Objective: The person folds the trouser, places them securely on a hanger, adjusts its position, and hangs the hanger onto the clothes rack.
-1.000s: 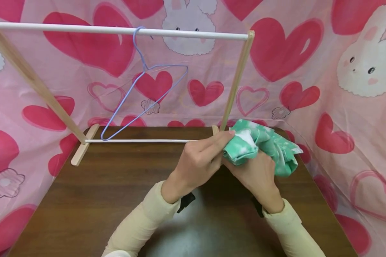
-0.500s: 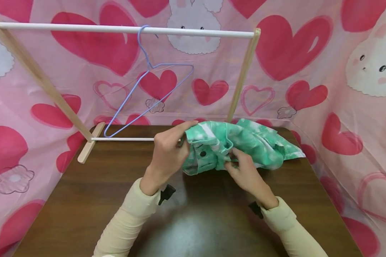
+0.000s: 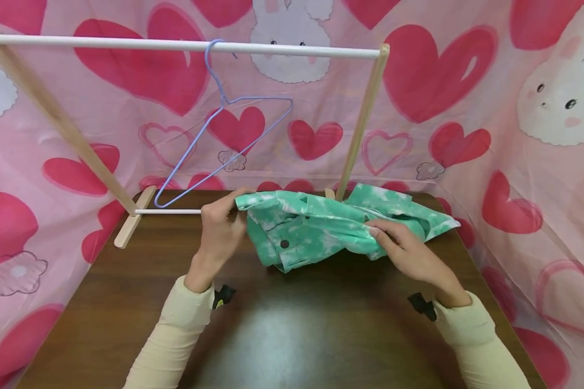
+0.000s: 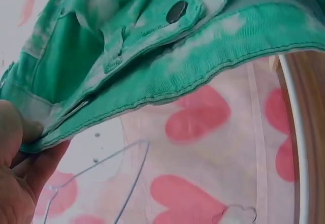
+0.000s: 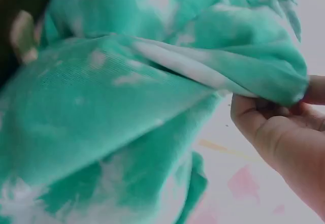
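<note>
A green-and-white tie-dye denim garment (image 3: 316, 232) with dark buttons stretches between both hands above the table. My left hand (image 3: 221, 227) pinches its stitched edge at the left end, the thumb on one side and fingers on the other in the left wrist view. Farther right along the cloth, my right hand (image 3: 411, 256) pinches a fold between thumb and fingers. The right wrist view shows bunched fabric (image 5: 101, 102) beside that hand. One dark button (image 4: 176, 11) shows clearly in the left wrist view. Much of the garment's right part is folded over, which hides its shape.
Behind the hands stands a rack with a white top rail (image 3: 297, 50) and wooden posts (image 3: 365, 121). A blue wire hanger (image 3: 187, 146) hangs from the rail, left of the garment. The dark wooden table (image 3: 272, 335) meets pink heart-patterned cloth (image 3: 438, 156) behind.
The garment has gone from a bunched bundle at the right to a stretched-out length. My left hand has moved left with its edge; my right hand has shifted its hold and drawn to the right.
</note>
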{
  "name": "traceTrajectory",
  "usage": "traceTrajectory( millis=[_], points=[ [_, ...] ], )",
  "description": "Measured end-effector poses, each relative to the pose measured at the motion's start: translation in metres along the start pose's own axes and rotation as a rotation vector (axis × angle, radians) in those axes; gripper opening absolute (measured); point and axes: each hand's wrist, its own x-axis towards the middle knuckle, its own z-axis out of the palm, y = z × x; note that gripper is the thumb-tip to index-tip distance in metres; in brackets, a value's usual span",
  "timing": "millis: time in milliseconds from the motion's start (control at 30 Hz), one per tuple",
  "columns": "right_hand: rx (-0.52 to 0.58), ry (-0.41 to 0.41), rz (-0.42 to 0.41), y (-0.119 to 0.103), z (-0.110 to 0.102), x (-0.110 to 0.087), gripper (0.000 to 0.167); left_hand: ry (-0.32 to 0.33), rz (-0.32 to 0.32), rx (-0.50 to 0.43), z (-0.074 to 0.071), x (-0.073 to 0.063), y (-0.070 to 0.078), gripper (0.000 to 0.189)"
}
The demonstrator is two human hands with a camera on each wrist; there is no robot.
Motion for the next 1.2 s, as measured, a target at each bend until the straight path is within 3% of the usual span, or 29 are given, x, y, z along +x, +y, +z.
traceTrajectory(
  millis=[200,300,433,567,667,733,800,933,1000,1100,1200],
  points=[
    [-0.002,0.082,-0.006,-0.013,-0.009,0.012,0.01,0.005,0.001,-0.016,-0.008,0.002,0.003,0.019],
    [0.013,0.059,0.011,-0.006,0.002,0.015,0.023,-0.029,-0.031,-0.018,-0.009,-0.004,0.003,0.018],
    [0.02,0.011,-0.002,0.01,0.019,0.017,0.034,-0.177,-0.091,-0.043,-0.008,-0.017,-0.002,0.018],
    [0.009,-0.016,-0.031,0.021,0.036,0.017,0.031,-0.383,-0.194,-0.107,-0.002,-0.03,-0.004,0.022],
    [-0.027,-0.042,-0.03,0.023,0.046,0.015,0.027,-0.466,-0.263,-0.112,0.005,-0.038,-0.006,0.027],
    [-0.068,-0.069,-0.019,0.024,0.051,0.011,0.025,-0.456,-0.285,-0.088,0.008,-0.043,-0.009,0.025],
    [-0.115,-0.12,0.004,0.024,0.055,0.006,0.022,-0.401,-0.289,-0.07,0.008,-0.048,-0.011,0.024],
    [-0.218,-0.233,0.081,0.03,0.061,-0.004,0.028,-0.276,-0.237,-0.052,0.002,-0.056,-0.014,0.028],
    [-0.261,-0.242,0.109,0.035,0.066,-0.009,0.026,-0.24,-0.204,-0.06,-0.002,-0.058,-0.014,0.03],
    [-0.316,-0.149,0.118,0.041,0.074,-0.016,0.034,-0.208,-0.158,-0.062,-0.009,-0.057,-0.012,0.032],
    [-0.322,0.054,0.093,0.043,0.077,-0.02,0.04,-0.16,-0.11,-0.057,-0.017,-0.053,-0.008,0.032]
  ],
)
